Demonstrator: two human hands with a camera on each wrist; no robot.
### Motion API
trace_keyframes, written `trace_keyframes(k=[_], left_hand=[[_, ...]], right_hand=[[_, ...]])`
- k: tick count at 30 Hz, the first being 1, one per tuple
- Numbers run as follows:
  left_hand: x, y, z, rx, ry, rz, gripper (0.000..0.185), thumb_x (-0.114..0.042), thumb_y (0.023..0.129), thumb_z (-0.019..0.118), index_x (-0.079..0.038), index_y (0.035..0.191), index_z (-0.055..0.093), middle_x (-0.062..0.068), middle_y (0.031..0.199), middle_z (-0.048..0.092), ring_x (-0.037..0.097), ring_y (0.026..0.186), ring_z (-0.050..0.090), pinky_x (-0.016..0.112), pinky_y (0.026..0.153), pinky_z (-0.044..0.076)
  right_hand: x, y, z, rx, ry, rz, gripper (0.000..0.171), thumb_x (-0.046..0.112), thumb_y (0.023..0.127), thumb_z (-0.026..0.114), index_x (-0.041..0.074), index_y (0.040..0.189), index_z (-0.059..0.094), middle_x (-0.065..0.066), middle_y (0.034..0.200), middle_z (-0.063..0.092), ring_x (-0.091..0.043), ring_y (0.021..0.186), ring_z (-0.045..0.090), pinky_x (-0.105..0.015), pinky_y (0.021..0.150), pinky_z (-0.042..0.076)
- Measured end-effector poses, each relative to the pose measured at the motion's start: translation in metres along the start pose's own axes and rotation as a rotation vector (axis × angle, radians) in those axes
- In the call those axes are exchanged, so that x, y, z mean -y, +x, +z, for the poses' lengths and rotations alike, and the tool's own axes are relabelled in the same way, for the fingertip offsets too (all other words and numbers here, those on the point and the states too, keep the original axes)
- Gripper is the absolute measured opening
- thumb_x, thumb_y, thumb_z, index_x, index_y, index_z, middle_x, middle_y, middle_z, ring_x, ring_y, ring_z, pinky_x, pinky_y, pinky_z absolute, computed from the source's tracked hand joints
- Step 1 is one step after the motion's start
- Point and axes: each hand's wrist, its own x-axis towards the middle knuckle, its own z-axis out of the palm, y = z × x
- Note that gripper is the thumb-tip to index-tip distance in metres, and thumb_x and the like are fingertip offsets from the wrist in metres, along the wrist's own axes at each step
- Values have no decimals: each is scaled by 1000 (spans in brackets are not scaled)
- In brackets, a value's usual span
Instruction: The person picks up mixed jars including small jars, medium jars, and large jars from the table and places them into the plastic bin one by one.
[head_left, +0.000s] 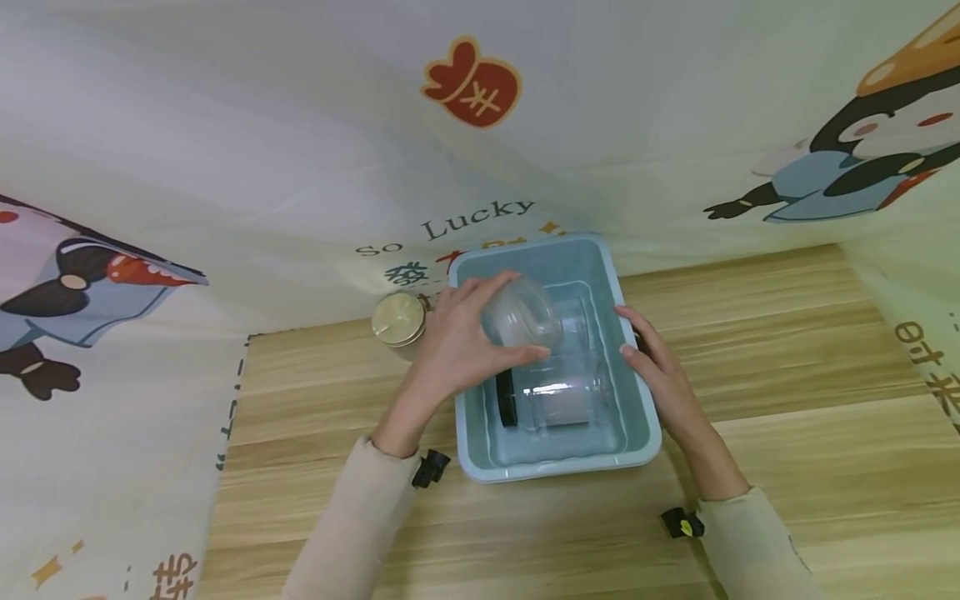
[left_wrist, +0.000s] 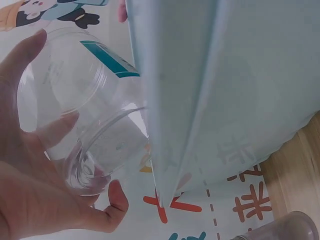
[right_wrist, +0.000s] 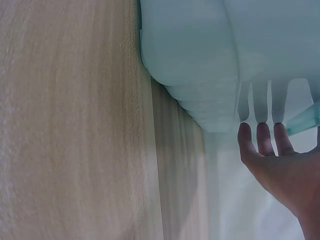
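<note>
Two bare hands, left hand (head_left: 453, 346) and right hand (head_left: 660, 371), no rings or gloves visible. Long sleeves in a pale cream knit, left sleeve (head_left: 345, 525) and right sleeve (head_left: 757, 546), ending in snug cuffs at the wrists. A small black clip (head_left: 430, 468) just beside the left cuff; a similar black clip with a yellow dot (head_left: 682, 523) beside the right cuff.
</note>
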Motion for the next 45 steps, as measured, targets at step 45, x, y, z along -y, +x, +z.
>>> trace_keyframes(k=[45], left_hand=[[5, 15, 15, 91, 79, -1, 95, -72, 65, 78, -32, 147, 48, 8, 144, 50, 34, 130, 43, 61, 105, 32]], right_hand=[[3, -2, 1, -6, -17, 9, 49, 21, 106, 43, 19, 154, 36, -6, 161, 26, -26, 140, 29, -20, 97, 38]])
